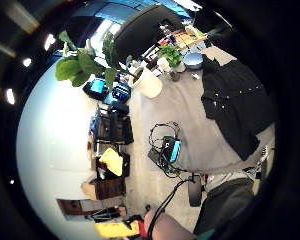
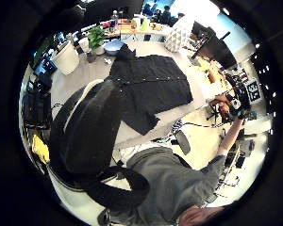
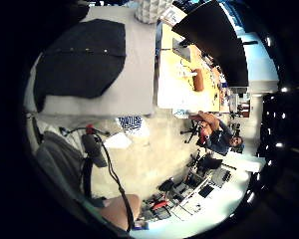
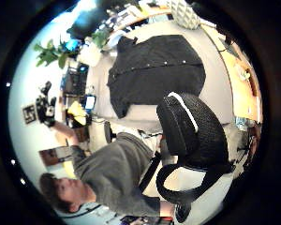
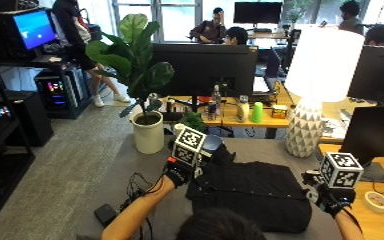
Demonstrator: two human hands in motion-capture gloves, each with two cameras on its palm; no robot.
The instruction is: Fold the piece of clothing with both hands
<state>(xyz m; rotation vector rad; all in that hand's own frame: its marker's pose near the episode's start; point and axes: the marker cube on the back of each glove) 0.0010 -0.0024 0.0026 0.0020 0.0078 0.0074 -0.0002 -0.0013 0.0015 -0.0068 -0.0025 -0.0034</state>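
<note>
Your left hand [image 5: 179, 176] and right hand [image 5: 330, 198] are raised and hold nothing; finger spread unclear. The black shirt [image 5: 252, 192] lies flat on the surface [image 5: 145, 165]. Uneven grips may skew the fold.

- Grey table [image 5: 139, 165] carried a black shirt [image 5: 255, 192], spread flat.
- White lamp [image 5: 308, 117] stood at the far right.
- Blue bowl [image 2: 114, 45] and small potted plant [image 5: 193, 120] sat at the far edge.
</note>
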